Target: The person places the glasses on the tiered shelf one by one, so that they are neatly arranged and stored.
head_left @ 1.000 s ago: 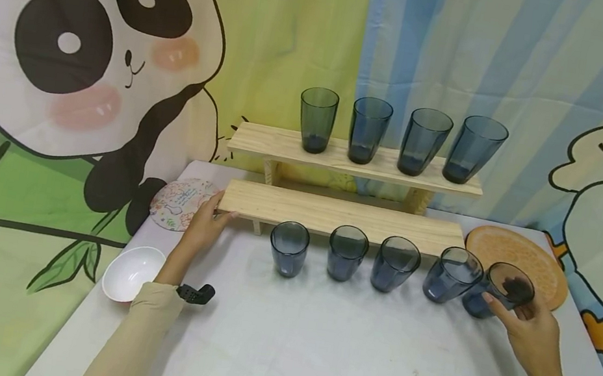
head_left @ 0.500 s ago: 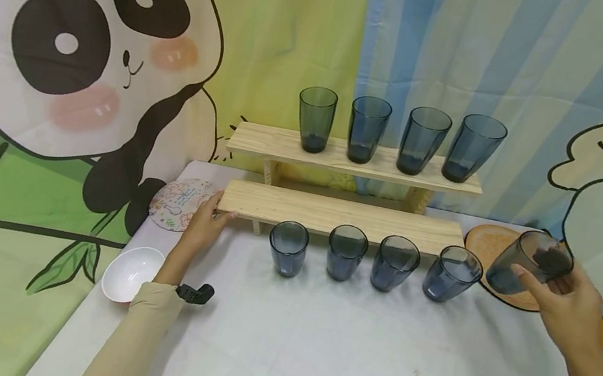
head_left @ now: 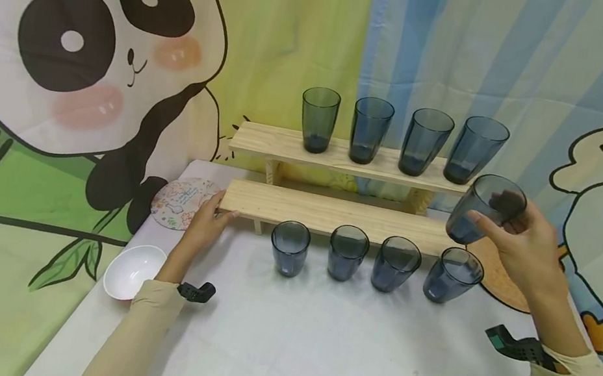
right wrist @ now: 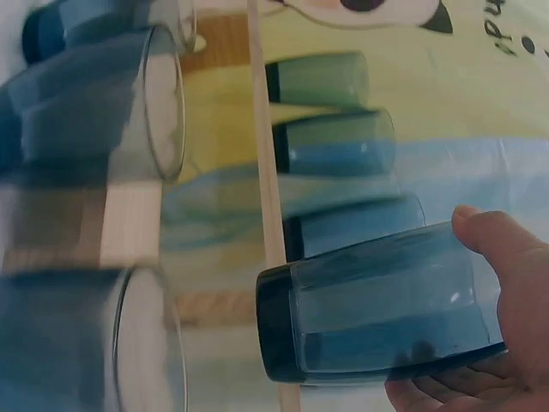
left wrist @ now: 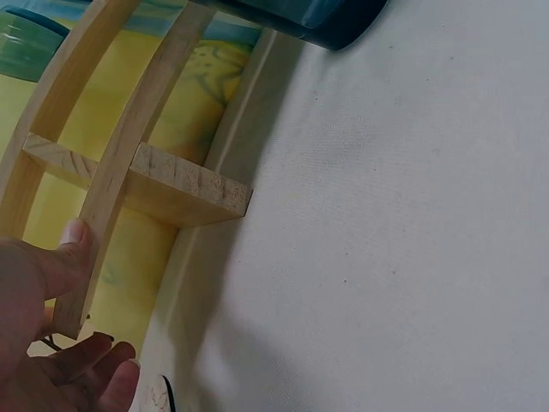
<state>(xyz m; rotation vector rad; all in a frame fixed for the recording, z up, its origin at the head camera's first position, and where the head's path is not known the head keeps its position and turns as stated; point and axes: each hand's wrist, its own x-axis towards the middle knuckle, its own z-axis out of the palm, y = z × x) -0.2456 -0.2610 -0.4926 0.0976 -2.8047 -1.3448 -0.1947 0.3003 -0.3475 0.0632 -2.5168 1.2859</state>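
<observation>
My right hand (head_left: 530,254) holds a blue-tinted drinking glass (head_left: 475,212) in the air, thumb on one side and fingers on the other. The glass tilts in front of the right end of a two-tier wooden shelf (head_left: 333,213). In the right wrist view the held glass (right wrist: 377,309) shows its dark base pointing away from the palm. My left hand (head_left: 205,222) grips the left end of the lower board; in the left wrist view its thumb lies on the board (left wrist: 111,197) with the fingers below. Several matching glasses (head_left: 369,133) stand along the upper board.
Several more glasses (head_left: 347,254) stand in a row on the white table (head_left: 309,360), in front of the lower board. A white bowl (head_left: 131,273) and a floral round mat (head_left: 181,202) lie at left. An orange round mat (head_left: 500,282) lies behind my right hand.
My right hand has lifted the rightmost glass off the table, first to the right, then up and left toward the shelf. The left hand stays at the board's end.
</observation>
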